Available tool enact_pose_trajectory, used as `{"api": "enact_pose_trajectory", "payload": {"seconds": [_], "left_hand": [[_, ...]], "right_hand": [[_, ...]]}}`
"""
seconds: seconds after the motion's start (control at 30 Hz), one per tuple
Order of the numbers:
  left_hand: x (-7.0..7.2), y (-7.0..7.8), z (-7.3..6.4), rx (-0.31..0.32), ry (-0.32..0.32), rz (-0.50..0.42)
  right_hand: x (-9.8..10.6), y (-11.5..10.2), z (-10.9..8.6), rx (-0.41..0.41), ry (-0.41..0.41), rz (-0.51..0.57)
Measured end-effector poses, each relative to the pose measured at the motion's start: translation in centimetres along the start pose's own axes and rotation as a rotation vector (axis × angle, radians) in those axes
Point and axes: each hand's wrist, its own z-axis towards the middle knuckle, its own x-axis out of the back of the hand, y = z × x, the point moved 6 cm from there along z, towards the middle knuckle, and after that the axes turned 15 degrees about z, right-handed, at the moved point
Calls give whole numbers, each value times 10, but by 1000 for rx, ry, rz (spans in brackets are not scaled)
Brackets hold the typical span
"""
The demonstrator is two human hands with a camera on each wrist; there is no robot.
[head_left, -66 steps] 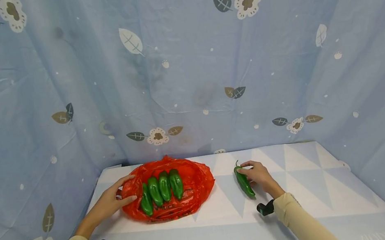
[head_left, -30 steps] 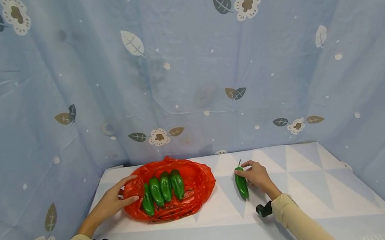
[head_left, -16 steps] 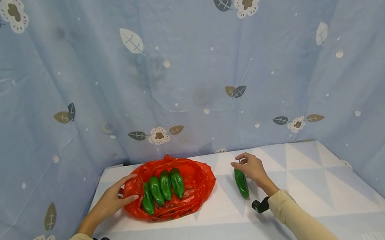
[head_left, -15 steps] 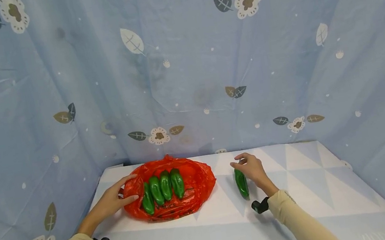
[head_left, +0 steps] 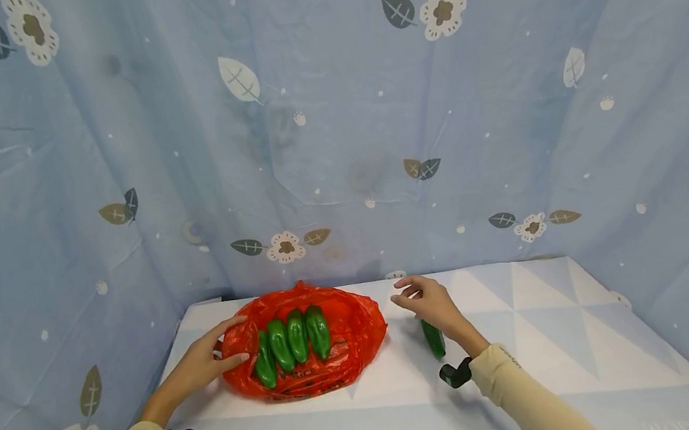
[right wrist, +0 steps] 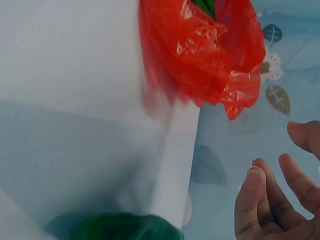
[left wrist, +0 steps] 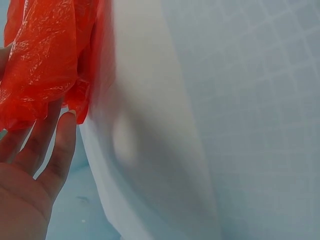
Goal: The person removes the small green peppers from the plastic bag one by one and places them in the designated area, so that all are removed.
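While the left hand (head_left: 204, 360) grips a red bag (head_left: 359, 326), the loosely spread right hand (head_left: 433, 303) partly hides the green pepper (head_left: 434, 341) beneath.

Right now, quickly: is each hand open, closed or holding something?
Left hand: holding the red bag by its left side.
Right hand: open, fingers loosely bent, holding nothing.

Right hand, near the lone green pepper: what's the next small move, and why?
Probably move the right hand across to the rightmost pepper in the red bag. That hand holds nothing, the lone green pepper lies on the table, four peppers lie in the bag's open mouth, and the left hand holds the bag's left side.
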Motion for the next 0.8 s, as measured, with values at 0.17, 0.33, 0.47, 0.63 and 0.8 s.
{"api": "enact_pose_trajectory", "payload": {"seconds": [0.17,0.33,0.47,0.63,0.8], "left_hand": [[0,-2,-1,-16,10,-8],[-2,-5,0,-22,12,-10],[-3,-5,1,-26,17,-13],[-4,-5,1,-32,15,-28],[-5,-5,1,-26,17,-28]], "right_hand": [[-11,-9,0,45,-30,19],[-22,-14,-1,79,-46,27],[-31,-17,-1,77,-67,32],[-43,-21,-3,70,-101,48],[-54,-23,-4,86,-142,42]]}}
